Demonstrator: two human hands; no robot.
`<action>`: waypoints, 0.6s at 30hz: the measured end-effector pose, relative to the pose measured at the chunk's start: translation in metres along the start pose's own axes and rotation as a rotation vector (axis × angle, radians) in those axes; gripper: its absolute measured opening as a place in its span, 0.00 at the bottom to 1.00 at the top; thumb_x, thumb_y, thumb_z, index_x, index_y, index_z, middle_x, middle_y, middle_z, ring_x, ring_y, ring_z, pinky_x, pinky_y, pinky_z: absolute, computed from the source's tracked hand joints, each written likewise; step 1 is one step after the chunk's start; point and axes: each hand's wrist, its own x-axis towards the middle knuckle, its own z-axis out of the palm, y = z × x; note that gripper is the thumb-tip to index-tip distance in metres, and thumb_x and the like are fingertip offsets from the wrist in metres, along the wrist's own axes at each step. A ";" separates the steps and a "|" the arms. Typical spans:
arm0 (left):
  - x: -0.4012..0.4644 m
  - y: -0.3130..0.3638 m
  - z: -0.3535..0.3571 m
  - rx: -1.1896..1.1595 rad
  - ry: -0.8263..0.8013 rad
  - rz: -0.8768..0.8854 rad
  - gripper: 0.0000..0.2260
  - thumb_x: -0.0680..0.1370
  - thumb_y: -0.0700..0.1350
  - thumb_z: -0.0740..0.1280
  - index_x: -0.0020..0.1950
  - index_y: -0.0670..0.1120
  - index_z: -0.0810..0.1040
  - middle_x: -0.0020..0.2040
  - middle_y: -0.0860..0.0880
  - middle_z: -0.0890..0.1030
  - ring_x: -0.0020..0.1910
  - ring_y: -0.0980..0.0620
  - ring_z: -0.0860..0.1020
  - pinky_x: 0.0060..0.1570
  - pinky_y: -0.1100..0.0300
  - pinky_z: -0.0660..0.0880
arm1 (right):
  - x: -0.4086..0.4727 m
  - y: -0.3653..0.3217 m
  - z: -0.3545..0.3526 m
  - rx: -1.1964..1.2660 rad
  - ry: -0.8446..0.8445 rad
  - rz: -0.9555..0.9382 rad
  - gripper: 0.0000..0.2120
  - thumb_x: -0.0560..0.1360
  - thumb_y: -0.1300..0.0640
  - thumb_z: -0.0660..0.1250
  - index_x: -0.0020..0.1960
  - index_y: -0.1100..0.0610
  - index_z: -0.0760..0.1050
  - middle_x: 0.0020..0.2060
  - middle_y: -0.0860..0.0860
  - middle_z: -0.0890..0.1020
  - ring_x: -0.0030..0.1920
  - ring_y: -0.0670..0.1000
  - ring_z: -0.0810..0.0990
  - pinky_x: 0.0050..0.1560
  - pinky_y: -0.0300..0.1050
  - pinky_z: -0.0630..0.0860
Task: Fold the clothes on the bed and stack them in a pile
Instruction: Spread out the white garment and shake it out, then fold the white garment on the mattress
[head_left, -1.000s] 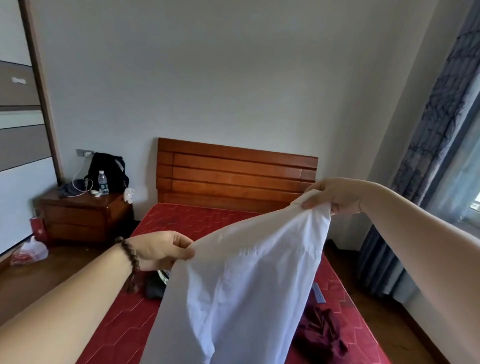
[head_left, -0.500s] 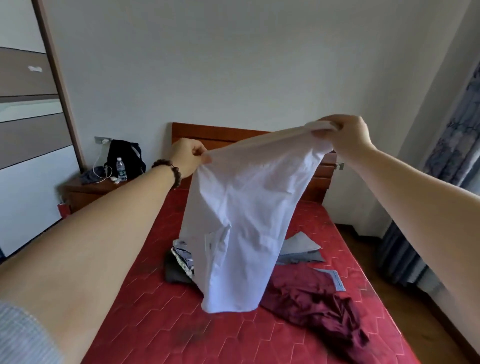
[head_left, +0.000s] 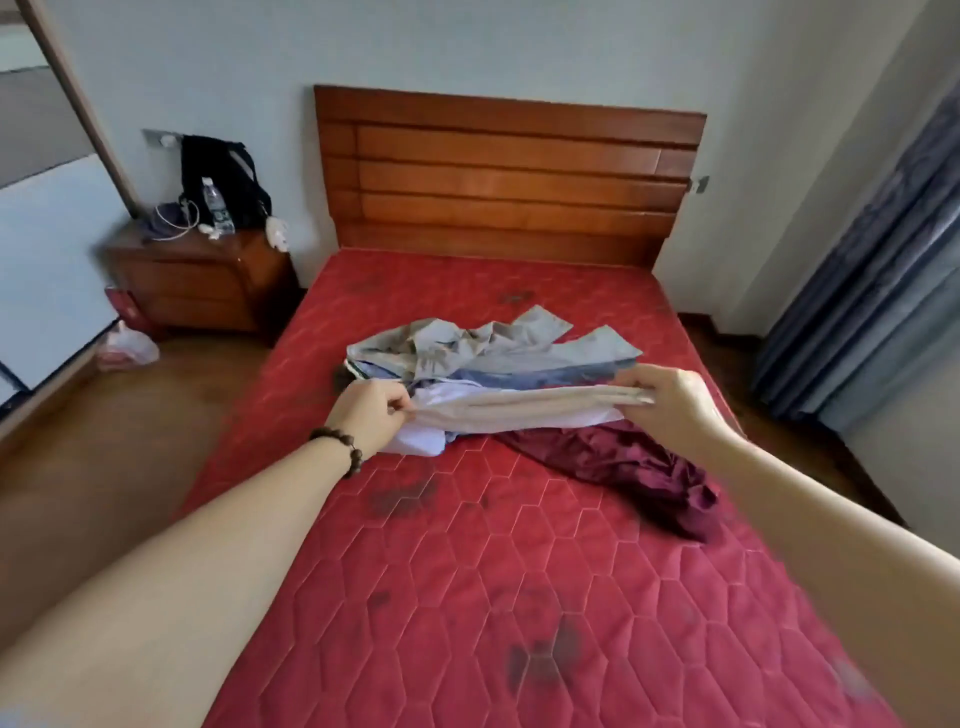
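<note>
Red quilted mattress (head_left: 519, 597) with a hexagon stitch fills most of the view, dark smudges here and there, nothing on the near half.

Working outward from there: left hand (head_left: 371, 415), with a brown bead bracelet (head_left: 340, 451) on the wrist, pinches one end of the thin white cotton shirt (head_left: 509, 410), and right hand (head_left: 670, 397) has its fingers curled over the other end. They're holding one edge pulled into a straight line between them, low over the bed, with the rest of the cloth bunched underneath and touching the mattress.

Handling-wise I'd guess this thing is very light, floppy and a bit creased, so it won't hold any shape by itself. Best bet is gripping at the seams or corners like this and keeping that edge taut, otherwise it just slumps.

Just to the right, partly under the white one, lies a crumpled dark maroon satin-looking garment (head_left: 623, 467). Looks slippery to me.

Behind the hands sits a rumpled heap of grey and blue clothes (head_left: 488, 348), unfolded. No tidy pile yet as far as I can see.

Farther back: slatted wooden headboard (head_left: 509, 171), and a wooden nightstand (head_left: 202, 280) on the left with a black backpack (head_left: 218, 171) on it.
</note>
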 end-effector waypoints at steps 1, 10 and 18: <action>-0.017 -0.012 0.026 0.038 -0.060 -0.015 0.06 0.72 0.36 0.69 0.38 0.45 0.83 0.38 0.48 0.84 0.40 0.46 0.81 0.39 0.58 0.73 | -0.022 0.016 0.022 -0.053 -0.060 -0.012 0.12 0.64 0.65 0.74 0.47 0.59 0.82 0.41 0.54 0.85 0.44 0.58 0.82 0.44 0.47 0.75; -0.181 -0.092 0.212 0.237 -0.597 -0.054 0.06 0.76 0.40 0.62 0.44 0.44 0.79 0.44 0.45 0.82 0.46 0.44 0.79 0.40 0.58 0.69 | -0.219 0.111 0.172 -0.413 -0.646 0.086 0.16 0.71 0.69 0.60 0.55 0.55 0.69 0.47 0.51 0.79 0.56 0.54 0.78 0.58 0.37 0.61; -0.294 -0.114 0.288 0.286 -0.883 0.039 0.09 0.74 0.31 0.57 0.46 0.44 0.71 0.45 0.47 0.74 0.48 0.45 0.76 0.43 0.56 0.70 | -0.365 0.143 0.223 -0.480 -0.976 -0.047 0.31 0.75 0.68 0.56 0.75 0.50 0.61 0.75 0.47 0.63 0.77 0.49 0.56 0.76 0.50 0.47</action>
